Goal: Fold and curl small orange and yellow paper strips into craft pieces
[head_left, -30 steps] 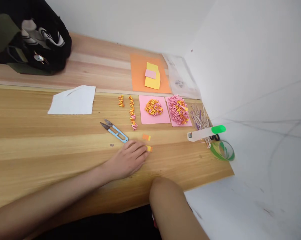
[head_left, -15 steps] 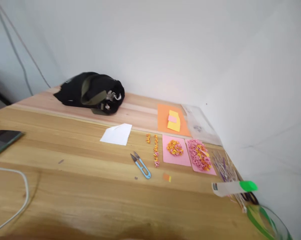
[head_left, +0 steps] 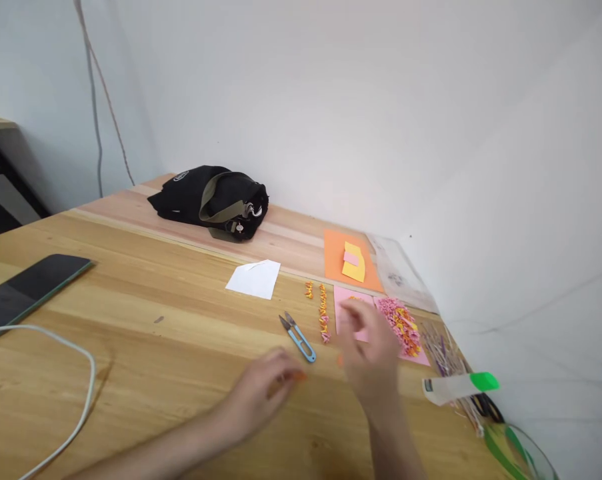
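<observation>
My left hand is over the table's front part, with thumb and fingertips pinched on a small orange piece. My right hand is above the pink paper square and covers most of its small orange-yellow pile. Its fingers are curled and smeared by motion, so whether they hold anything cannot be seen. Blue thread snips lie between the hands, blades pointing away. Beyond them, small orange, yellow and pink twisted pieces form a row, beside a shorter row.
A pink-and-orange heap sits on another pink sheet. Behind are orange paper, white paper and a black bag. A phone and white cable lie left. Thin strands and a green-ended strip lie right.
Both my hands have come into view from the bottom edge, the left one with a small orange piece. The view has shifted, so the table's things appear further right and slightly lower.
</observation>
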The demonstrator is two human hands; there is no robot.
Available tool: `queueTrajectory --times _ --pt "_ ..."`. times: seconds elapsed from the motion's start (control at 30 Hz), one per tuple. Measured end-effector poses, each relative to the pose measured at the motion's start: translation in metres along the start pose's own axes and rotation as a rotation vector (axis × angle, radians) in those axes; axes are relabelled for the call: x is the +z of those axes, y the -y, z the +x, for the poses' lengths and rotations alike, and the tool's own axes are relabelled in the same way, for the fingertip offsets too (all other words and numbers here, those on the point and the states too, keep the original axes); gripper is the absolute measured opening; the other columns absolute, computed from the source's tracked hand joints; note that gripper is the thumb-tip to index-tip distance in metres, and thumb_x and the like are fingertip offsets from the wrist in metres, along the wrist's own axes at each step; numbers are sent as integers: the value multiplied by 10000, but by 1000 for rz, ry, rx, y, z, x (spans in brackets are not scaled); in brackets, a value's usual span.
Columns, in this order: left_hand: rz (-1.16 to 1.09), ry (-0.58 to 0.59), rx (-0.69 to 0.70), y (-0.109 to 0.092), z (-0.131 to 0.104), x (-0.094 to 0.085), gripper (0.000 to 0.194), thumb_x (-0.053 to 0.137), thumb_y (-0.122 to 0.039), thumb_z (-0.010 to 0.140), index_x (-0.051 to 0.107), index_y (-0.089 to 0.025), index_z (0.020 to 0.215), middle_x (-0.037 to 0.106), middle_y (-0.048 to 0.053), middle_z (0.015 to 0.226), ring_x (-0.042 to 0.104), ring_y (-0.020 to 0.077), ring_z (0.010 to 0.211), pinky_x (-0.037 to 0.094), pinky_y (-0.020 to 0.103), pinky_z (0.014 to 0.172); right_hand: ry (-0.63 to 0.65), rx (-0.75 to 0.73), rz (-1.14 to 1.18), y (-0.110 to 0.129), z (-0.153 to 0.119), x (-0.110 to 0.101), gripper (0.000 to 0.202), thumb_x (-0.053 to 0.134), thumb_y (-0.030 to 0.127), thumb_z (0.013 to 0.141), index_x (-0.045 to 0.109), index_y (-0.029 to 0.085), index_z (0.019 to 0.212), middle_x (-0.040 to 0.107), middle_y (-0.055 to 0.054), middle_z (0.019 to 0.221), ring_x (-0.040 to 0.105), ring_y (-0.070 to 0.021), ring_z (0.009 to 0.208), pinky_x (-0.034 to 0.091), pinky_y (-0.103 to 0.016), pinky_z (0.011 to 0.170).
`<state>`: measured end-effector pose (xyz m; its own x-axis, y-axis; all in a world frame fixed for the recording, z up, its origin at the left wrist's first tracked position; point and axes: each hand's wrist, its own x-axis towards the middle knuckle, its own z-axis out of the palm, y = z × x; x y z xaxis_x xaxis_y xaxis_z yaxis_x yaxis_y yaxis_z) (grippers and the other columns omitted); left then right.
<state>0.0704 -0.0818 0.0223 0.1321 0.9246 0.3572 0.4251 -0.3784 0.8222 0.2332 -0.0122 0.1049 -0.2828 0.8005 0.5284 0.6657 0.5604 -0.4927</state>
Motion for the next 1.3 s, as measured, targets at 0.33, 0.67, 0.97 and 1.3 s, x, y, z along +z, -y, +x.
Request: queueTrajectory --times 0.33,0.67,0.97,1.3 --pt "-573 -304 -572 28 25 -51 421 827 -483 572 622 -166 759 688 26 663 646 159 629 519 285 634 609 161 -355 -2 -10 90 352 458 65 858 639 127 1153 659 -146 1100 571 -287 1067 456 -411 925" --pt "-512 -300 -648 29 22 -48 330 777 -435 635 637 -168 768 727 39 707 693 188 683 566 337 725 614 282 -272 -9 -15 91 344 445 72 811 607 138 1107 644 -141 1076 588 -266 980 470 -379 838" --pt "416 -175 -182 47 16 -45 253 597 -398 855 716 -193 944 713 95 1032 632 268 999 493 442 902 406 418 131 -15 -25 89 284 438 156 866 622 185 1080 702 -70 1029 637 -219 947 483 -340 827" --pt "805 -93 -115 54 13 -38 241 574 -367 905 736 -204 977 666 113 1165 561 306 1105 459 449 897 434 700 660 -16 -30 98 168 515 274 831 613 209 951 593 35 668 513 -109 511 417 -215 461"
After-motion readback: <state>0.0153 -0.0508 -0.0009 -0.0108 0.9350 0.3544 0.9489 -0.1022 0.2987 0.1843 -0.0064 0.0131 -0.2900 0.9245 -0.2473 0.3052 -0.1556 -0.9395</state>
